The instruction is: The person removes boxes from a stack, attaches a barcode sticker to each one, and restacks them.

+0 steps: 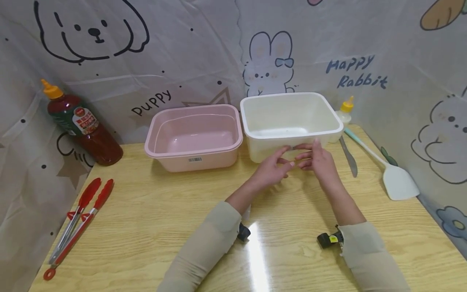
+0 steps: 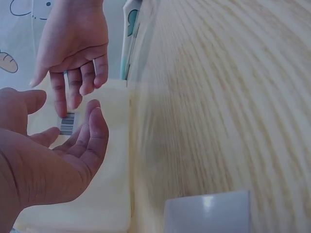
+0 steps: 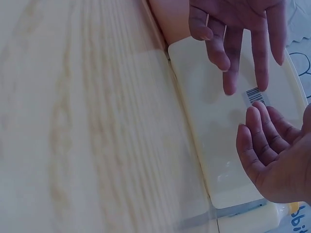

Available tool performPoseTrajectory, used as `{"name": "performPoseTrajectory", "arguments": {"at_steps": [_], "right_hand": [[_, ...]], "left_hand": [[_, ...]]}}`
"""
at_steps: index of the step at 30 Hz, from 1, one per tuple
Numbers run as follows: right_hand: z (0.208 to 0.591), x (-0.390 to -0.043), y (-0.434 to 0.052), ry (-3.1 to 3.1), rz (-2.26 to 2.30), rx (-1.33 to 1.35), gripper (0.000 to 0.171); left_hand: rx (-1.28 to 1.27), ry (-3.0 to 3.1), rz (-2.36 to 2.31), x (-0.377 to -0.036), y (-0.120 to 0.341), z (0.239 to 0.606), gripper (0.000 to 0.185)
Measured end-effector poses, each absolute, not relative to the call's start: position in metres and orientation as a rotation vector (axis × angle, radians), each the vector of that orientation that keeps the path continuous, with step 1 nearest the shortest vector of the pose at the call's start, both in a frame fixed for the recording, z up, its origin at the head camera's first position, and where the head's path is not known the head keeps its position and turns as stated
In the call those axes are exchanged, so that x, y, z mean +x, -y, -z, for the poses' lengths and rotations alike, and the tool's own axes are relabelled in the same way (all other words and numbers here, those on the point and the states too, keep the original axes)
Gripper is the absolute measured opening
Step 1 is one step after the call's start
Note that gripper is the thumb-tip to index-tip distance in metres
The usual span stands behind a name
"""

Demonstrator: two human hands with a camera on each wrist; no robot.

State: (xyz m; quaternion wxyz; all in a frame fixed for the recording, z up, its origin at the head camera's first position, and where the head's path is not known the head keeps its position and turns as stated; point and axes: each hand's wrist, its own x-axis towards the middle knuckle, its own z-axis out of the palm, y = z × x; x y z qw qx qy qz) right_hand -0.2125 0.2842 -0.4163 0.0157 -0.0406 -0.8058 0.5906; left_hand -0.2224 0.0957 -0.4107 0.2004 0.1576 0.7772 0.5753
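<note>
A cream rectangular basin [image 1: 292, 140] stands upright towards the back of the table. Just in front of its near wall are both hands, fingertips turned towards each other. My left hand [image 1: 271, 168] has its fingers loosely bent, with nothing held. Facing it, my right hand [image 1: 322, 162] also has relaxed fingers and grips nothing. A barcode label [image 2: 67, 124] on the basin's wall shows behind the fingertips in both wrist views. Whether any finger touches the wall, I cannot tell. Left of the cream basin is a pink basin [image 1: 195, 159], very close to it.
A sauce bottle [image 1: 85, 127] stands at the back left, with red-handled tongs [image 1: 78, 225] in front. To the right are a small yellow-capped bottle [image 1: 345, 111], a knife [image 1: 349, 158] and a white-headed spatula [image 1: 399, 182]. Printed cloth [image 1: 204, 52] hangs behind the table.
</note>
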Motion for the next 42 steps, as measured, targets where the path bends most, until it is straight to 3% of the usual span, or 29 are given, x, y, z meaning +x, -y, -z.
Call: {"name": "performPoseTrajectory", "arguments": {"at_steps": [8, 42], "right_hand": [[0.414, -0.214, -0.286, 2.581, -1.862, -0.136, 0.094], [0.411, -0.214, -0.294, 2.778, -1.742, -0.051, 0.085]], "left_hand": [[0.448, -2.184, -1.54, -0.224, -0.098, 0.412, 0.063], [0.431, -2.324, -1.437, -0.225, -0.098, 0.416, 0.058]]}}
